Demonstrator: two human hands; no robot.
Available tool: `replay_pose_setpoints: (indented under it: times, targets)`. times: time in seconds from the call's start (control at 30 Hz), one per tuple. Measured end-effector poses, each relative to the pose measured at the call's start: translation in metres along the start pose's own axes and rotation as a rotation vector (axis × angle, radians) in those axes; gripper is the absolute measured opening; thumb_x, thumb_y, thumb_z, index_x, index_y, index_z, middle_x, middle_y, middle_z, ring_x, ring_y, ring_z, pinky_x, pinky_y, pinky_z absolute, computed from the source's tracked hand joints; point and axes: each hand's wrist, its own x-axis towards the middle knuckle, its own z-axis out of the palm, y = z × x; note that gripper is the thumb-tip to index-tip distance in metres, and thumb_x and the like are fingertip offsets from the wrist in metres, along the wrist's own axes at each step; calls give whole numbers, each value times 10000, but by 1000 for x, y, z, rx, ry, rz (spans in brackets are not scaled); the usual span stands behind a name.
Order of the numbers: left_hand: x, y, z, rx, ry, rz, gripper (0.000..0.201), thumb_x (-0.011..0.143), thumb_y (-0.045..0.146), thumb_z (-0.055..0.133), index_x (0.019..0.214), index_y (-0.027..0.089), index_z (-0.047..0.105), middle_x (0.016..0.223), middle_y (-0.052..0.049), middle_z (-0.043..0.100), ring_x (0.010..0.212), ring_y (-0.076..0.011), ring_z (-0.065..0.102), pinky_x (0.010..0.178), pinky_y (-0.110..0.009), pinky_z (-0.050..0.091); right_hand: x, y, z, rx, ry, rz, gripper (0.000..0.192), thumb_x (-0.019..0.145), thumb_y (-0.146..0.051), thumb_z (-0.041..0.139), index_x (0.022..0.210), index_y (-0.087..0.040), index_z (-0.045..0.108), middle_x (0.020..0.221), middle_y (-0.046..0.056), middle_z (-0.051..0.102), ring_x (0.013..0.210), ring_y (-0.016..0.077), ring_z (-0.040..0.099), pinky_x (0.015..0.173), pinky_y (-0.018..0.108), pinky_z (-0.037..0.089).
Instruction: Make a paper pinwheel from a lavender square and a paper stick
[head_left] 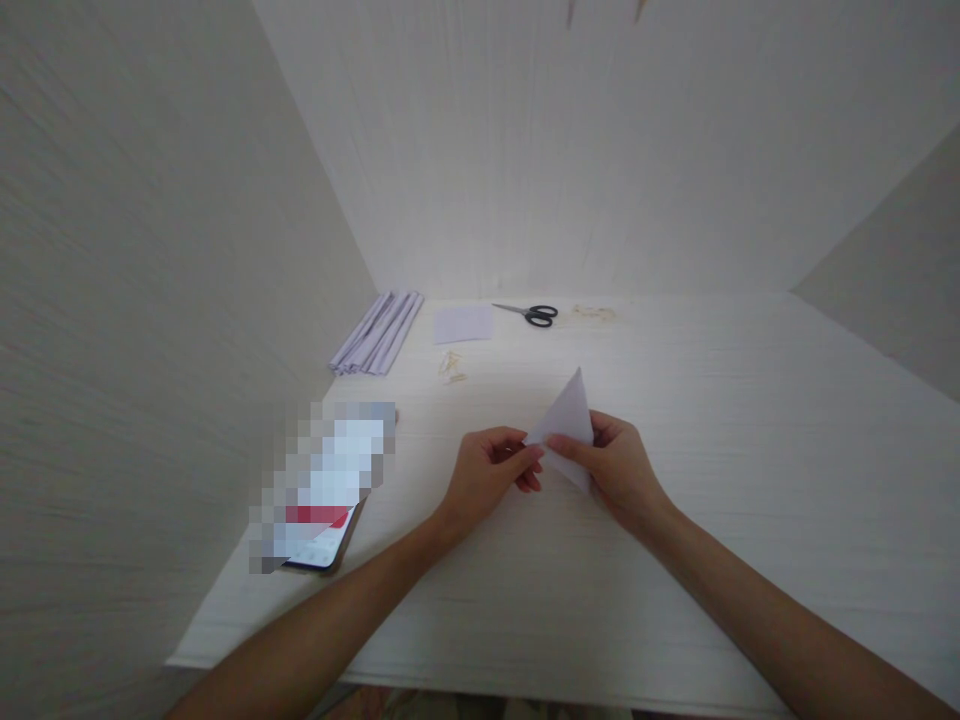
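Observation:
A folded piece of white paper [568,415] with a pointed top is held above the table between my two hands. My left hand [499,465] pinches its left corner between thumb and fingers. On the other side, my right hand [611,455] grips the paper, thumb across the front and fingers behind it. Beyond the hands lie a flat sheet of pale paper [463,324] and a pair of black-handled scissors [536,314]. The back of the folded paper is hidden.
Several rolled paper tubes [377,335] lie at the back left. Small pale pieces [451,367] sit before the flat sheet, and more bits [594,313] lie right of the scissors. A phone [322,535], partly blurred, lies at left. Walls enclose the white table [750,450].

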Motion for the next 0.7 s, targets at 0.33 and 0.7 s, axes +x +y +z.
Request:
replay_pose_setpoints:
  times: [0.33,0.7]
  targets:
    - [-1,0,0,-1,9,-11,193,680,292,591,639,103,596,532,-2,592,429,-73,544,426,-168,451,-2,-3,2,-47,42,-13,285,512,-300,728,697,-128,598,632,28,627,536,142,537,520,284,422]
    - [0,1,1,-9,12,-13,185,696,267,572,614,103,591,517,3,586,417,-68,544,420,-158,447,-3,-2,4,-75,73,-16,304,509,-314,727,705,-124,594,640,32,614,532,135,519,502,278,411]
